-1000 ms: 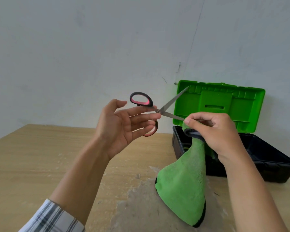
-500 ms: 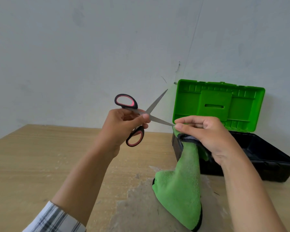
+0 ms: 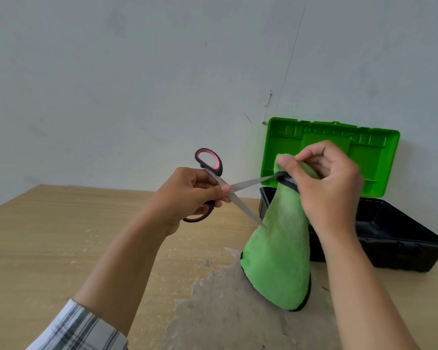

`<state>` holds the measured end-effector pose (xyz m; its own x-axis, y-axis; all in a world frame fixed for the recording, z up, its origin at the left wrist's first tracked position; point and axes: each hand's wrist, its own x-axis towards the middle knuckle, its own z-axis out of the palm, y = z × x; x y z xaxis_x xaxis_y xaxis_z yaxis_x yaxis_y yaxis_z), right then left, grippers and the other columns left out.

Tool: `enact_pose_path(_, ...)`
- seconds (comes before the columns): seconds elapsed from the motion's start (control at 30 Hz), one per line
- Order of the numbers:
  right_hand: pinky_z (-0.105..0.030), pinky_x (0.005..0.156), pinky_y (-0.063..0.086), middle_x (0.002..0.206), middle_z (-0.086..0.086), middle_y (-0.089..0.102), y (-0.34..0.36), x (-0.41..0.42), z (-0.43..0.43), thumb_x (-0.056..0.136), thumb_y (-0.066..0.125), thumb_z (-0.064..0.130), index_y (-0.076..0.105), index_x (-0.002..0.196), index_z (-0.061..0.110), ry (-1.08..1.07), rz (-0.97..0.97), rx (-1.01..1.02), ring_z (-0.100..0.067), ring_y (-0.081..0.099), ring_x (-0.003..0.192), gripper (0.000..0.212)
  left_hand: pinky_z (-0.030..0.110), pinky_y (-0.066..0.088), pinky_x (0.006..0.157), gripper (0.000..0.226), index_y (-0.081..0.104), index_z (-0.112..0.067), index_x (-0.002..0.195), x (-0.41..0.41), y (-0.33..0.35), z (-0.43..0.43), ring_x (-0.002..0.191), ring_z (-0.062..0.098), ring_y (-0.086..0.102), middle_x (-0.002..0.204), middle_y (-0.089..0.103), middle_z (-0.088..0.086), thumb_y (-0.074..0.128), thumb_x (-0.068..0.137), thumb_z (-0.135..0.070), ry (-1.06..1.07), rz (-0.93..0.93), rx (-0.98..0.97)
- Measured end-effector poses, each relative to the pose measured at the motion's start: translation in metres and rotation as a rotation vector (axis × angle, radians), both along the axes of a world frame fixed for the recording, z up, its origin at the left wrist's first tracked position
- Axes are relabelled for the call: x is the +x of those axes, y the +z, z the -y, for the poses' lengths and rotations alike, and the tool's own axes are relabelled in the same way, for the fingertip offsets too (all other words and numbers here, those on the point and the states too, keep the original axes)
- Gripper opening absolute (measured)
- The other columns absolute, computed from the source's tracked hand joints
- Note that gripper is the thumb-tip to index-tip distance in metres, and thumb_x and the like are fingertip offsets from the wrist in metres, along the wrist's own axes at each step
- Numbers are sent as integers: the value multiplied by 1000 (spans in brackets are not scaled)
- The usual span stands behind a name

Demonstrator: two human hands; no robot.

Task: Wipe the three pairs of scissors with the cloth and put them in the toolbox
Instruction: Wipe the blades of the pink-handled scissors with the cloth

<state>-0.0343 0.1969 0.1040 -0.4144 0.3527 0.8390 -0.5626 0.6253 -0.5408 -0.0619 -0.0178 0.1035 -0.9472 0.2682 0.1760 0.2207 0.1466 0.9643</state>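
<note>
Scissors (image 3: 248,184), cloth (image 3: 278,248) now pinching upper blade

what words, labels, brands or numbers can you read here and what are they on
No text can be read anywhere in this view.
The scissors show no print.
The cloth is plain green, with no label visible.
The toolbox lid has moulded ribs only, no lettering.

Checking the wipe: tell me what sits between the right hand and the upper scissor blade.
The green cloth, pinched around the blade by the right hand; head view.
</note>
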Motion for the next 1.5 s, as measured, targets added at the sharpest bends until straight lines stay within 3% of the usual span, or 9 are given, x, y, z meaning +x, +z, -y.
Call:
enact_pose_path(0.17, -18, 62, 51, 77, 9, 73, -11, -7, 15, 80, 84, 25, 76, 82, 13, -74, -39, 327, -7, 67, 69, 14, 33, 44, 68, 8, 74, -7, 88, 3, 1, -2, 60, 11, 58, 77, 76, 12, 71, 86, -15, 25, -47, 24)
enact_pose_path(0.37, -10, 72, 51, 91, 11, 77, -4, -2, 3, 80, 84, 22, 81, 96, 19, -18, 57, 397, -2, 68, 81, 17, 38, 45, 70, 9, 73, -6, 82, 1, 2, -2, 62, 17, 55, 80, 75, 18, 70, 87, -12, 35, -54, 95)
enact_pose_path(0.53, -5, 69, 49, 86, 16, 74, -5, -4, 4, 81, 81, 13, 81, 94, 20, -49, 72, 369, 1, 66, 86, 14, 33, 50, 71, 5, 72, -5, 85, 2, 2, -4, 62, 14, 57, 88, 74, 22, 71, 85, -9, -1, -22, 101)
enact_pose_path(0.67, -18, 75, 57, 86, 16, 75, -7, -5, 1, 84, 79, 15, 81, 95, 21, -43, 84, 189, 2, 71, 85, 13, 36, 47, 71, 5, 73, -4, 85, 0, 1, -2, 69, 22, 53, 90, 72, 27, 72, 85, -9, 44, -25, 110)
enact_pose_path(0.73, -16, 79, 57, 90, 14, 76, -4, -2, 0, 85, 78, 15, 81, 98, 20, -25, 52, 151, 2, 71, 88, 14, 36, 47, 72, 6, 73, -3, 86, -2, 1, -1, 71, 24, 53, 89, 72, 27, 72, 85, -10, 66, -25, 121)
enact_pose_path(0.9, -13, 76, 54, 93, 7, 77, -8, -3, 19, 83, 79, 12, 82, 98, 16, -18, -14, 293, -2, 70, 85, 15, 35, 47, 71, 5, 73, -4, 87, -3, 0, -1, 69, 23, 56, 81, 73, 23, 69, 87, -7, 60, -61, 126)
enact_pose_path(1.0, -13, 74, 53, 91, 4, 78, -14, -8, 30, 80, 83, 14, 82, 95, 15, -9, -12, 344, -4, 69, 81, 15, 28, 46, 64, 5, 72, -5, 88, -3, 1, 0, 56, 12, 57, 63, 70, 6, 68, 88, -6, 62, -96, 115)
enact_pose_path(1.23, -14, 70, 51, 89, 3, 76, -15, -10, 28, 81, 82, 15, 82, 92, 15, -37, -63, 362, -6, 67, 78, 11, 21, 47, 58, 6, 71, -7, 88, -3, 3, 2, 59, 8, 61, 73, 75, 8, 65, 89, -5, 34, -124, 115)
enact_pose_path(1.5, -11, 78, 51, 91, 10, 76, -10, -9, 5, 86, 78, 19, 81, 94, 18, -10, 49, 206, -1, 68, 88, 8, 28, 48, 66, 6, 71, -5, 88, -1, 5, 3, 60, 11, 59, 77, 75, 11, 66, 89, -4, 20, -118, 110)
